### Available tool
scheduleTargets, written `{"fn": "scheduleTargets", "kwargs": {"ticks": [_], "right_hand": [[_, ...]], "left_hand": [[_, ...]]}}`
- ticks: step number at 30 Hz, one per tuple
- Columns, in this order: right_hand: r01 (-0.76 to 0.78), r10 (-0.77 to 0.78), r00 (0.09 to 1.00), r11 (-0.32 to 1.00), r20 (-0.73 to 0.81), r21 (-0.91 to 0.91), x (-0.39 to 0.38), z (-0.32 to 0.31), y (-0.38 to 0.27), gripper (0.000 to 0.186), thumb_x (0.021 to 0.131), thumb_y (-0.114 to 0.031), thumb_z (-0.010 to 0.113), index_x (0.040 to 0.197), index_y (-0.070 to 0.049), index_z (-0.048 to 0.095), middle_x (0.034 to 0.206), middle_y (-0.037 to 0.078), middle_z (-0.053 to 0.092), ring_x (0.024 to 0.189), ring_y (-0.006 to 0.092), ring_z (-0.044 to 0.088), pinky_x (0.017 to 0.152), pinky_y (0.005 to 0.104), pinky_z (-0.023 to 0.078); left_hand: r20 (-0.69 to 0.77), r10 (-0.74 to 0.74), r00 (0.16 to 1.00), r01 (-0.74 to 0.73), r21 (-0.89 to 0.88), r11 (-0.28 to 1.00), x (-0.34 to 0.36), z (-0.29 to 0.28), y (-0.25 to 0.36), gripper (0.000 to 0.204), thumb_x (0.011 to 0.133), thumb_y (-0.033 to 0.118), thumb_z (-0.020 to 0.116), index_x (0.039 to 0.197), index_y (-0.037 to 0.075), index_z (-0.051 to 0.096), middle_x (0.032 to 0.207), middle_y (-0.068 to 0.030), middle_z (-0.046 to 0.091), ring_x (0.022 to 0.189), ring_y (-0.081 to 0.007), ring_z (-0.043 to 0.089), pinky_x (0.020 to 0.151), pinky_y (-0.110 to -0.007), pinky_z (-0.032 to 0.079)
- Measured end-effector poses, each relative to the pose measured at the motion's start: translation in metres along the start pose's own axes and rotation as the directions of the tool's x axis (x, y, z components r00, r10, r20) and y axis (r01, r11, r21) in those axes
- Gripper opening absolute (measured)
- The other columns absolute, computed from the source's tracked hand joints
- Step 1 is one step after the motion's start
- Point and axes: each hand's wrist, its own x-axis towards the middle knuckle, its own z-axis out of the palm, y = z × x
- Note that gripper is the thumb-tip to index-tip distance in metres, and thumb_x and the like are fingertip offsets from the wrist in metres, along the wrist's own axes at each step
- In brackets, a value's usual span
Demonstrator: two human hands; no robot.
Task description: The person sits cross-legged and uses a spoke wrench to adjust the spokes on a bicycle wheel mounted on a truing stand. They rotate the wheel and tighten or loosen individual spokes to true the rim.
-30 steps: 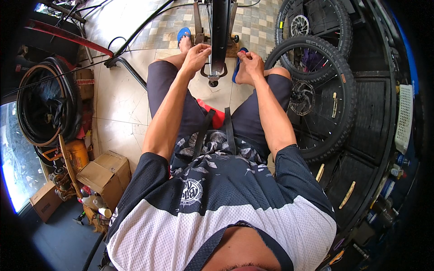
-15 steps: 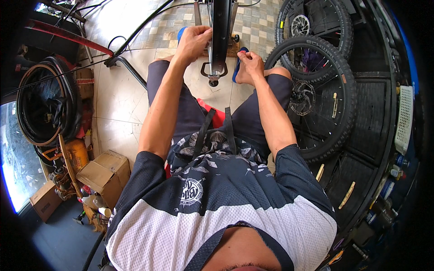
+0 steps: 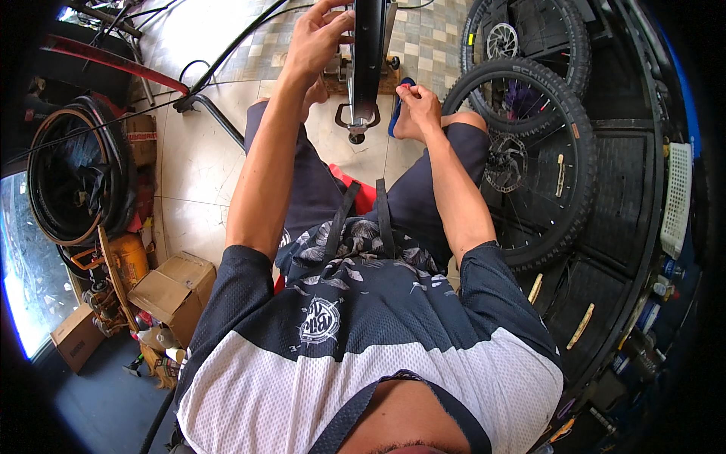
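Observation:
A black wheel rim (image 3: 367, 53), seen edge-on, stands in a metal truing stand (image 3: 357, 121) with a wooden base (image 3: 389, 79). My left hand (image 3: 321, 38) is raised at the rim's left side near the top edge, fingers bent at its spoke area; what they grip is too small to tell. My right hand (image 3: 418, 104), right of the stand over my foot, has thumb and finger pinched together; what, if anything, is between them cannot be made out.
Two wheels with disc rotors (image 3: 505, 163) lie at the right on black panels (image 3: 620, 174), beside a white plastic basket (image 3: 675, 197). At the left are a red frame tube (image 3: 113, 60), stacked tyres (image 3: 79, 166) and cardboard boxes (image 3: 170, 295). I sit on something red (image 3: 364, 198).
My left hand has moved upward along the rim's left side, its forearm following. My right hand stays where it was, still pinched.

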Motion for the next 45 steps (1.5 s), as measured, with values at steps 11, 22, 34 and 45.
{"fn": "scheduleTargets", "kwargs": {"ticks": [11, 22, 34, 45], "right_hand": [[0.004, -0.003, 1.000, 1.000, -0.018, 0.022, 0.002, 0.005, -0.001, 0.044, 0.082, -0.051, 0.074, 0.086, -0.007, 0.073, 0.081, 0.009, 0.073, 0.077, 0.0225, 0.070, 0.071, 0.0355, 0.052], [0.016, -0.016, 1.000, 0.999, -0.014, 0.042, 0.000, 0.004, 0.000, 0.046, 0.081, -0.052, 0.074, 0.085, -0.006, 0.070, 0.082, 0.009, 0.072, 0.076, 0.0259, 0.067, 0.069, 0.0370, 0.050], [0.009, -0.009, 1.000, 0.998, 0.010, 0.059, -0.001, 0.003, -0.001, 0.045, 0.083, -0.052, 0.072, 0.086, -0.007, 0.071, 0.083, 0.008, 0.072, 0.077, 0.0258, 0.068, 0.069, 0.0371, 0.050], [-0.015, 0.015, 1.000, 1.000, 0.011, 0.018, 0.001, 0.006, 0.000, 0.049, 0.082, -0.055, 0.072, 0.085, -0.006, 0.070, 0.085, 0.008, 0.072, 0.078, 0.0256, 0.068, 0.070, 0.0373, 0.050]], "left_hand": [[-0.229, -0.302, 0.926, 0.341, 0.159, 0.926, -0.037, -0.018, -0.129, 0.031, 0.096, 0.030, 0.063, 0.107, 0.001, 0.067, 0.083, -0.0023, 0.065, 0.072, -0.0092, 0.058, 0.064, -0.024, 0.048], [-0.069, -0.361, 0.930, 0.361, 0.358, 0.861, -0.040, -0.015, -0.090, 0.046, 0.099, 0.038, 0.057, 0.088, -0.004, 0.072, 0.071, -0.0024, 0.064, 0.064, -0.0102, 0.054, 0.064, -0.026, 0.045], [-0.113, -0.096, 0.989, 0.113, 0.153, 0.982, -0.010, -0.002, -0.012, 0.032, 0.098, 0.029, 0.062, 0.117, 0.003, 0.065, 0.096, -0.0071, 0.073, 0.085, -0.0114, 0.065, 0.074, -0.027, 0.051], [-0.218, -0.387, 0.896, 0.415, 0.103, 0.904, -0.045, -0.020, -0.109, 0.035, 0.095, 0.028, 0.066, 0.115, -0.001, 0.065, 0.094, -0.0089, 0.071, 0.081, -0.0121, 0.064, 0.066, -0.025, 0.051]]}}
